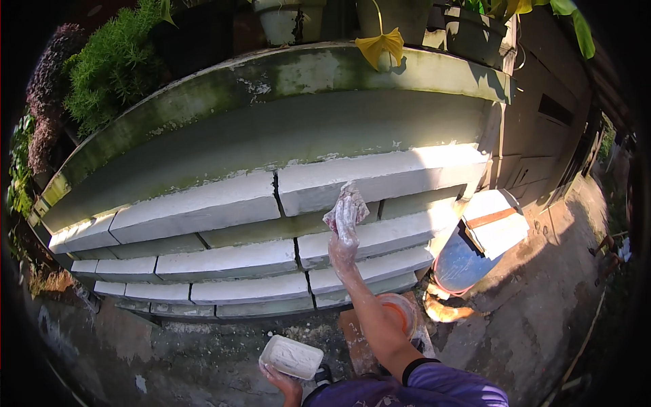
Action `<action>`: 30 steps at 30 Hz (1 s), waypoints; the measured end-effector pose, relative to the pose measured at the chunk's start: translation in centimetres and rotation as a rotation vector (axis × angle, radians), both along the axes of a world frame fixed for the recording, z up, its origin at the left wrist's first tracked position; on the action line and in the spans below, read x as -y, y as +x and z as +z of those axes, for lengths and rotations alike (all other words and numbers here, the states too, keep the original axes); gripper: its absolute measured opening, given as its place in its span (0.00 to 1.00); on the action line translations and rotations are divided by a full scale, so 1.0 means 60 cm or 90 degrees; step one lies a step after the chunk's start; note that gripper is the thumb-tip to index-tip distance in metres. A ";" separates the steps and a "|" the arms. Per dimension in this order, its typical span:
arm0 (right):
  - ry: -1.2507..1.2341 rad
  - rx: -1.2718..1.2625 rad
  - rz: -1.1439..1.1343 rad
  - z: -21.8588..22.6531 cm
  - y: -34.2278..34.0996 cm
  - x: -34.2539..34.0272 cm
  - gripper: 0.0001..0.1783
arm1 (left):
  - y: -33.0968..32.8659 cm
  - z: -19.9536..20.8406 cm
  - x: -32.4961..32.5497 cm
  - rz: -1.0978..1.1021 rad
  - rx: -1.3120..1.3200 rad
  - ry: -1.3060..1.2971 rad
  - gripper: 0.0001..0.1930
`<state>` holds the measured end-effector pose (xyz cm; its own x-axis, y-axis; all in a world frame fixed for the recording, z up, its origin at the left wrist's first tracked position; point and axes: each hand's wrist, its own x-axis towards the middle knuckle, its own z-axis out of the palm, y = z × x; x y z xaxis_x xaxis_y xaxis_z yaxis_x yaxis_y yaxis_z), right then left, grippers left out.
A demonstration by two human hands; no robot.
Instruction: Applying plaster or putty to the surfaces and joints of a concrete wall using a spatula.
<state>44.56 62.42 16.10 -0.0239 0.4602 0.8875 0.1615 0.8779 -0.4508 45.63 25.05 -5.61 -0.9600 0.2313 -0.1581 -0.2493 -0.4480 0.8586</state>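
Observation:
My right hand [345,247], coated in white, reaches forward to the tiered wall. Its fingers are closed around a crumpled reddish rag [360,209] smeared with white, which is against the front face of the top white ledge [305,199] or just before it; I cannot tell whether it touches. Low and near my body, my left hand [287,385] grips the side of a shallow white rectangular tub [291,357] holding white paste. The ledges [230,258] are coated white, with dark vertical gaps between blocks and greenish bare strips under them.
Potted plants [288,20] line the mossy rim [298,74] above. At right stands a blue tub [461,264] with a white board [498,224] on it. An orange-rimmed bucket [409,313] sits partly behind my right forearm. Beside it is an orange-and-white, cat-like shape [444,311].

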 end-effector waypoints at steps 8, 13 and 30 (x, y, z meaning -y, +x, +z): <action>0.089 0.022 0.180 -0.014 -0.035 0.107 0.33 | -0.004 -0.002 -0.014 0.025 -0.002 -0.013 0.29; -0.034 -0.129 0.053 -0.005 0.033 0.042 0.31 | -0.002 0.007 0.005 0.022 0.016 0.081 0.29; -0.430 -0.209 0.145 -0.007 0.009 0.128 0.12 | -0.039 -0.005 0.024 0.067 0.018 0.037 0.30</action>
<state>45.08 54.71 15.66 0.0328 0.9180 0.3952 -0.2238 0.3922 -0.8923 43.31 23.60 -5.92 -0.9748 0.1384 -0.1749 -0.2219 -0.5225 0.8233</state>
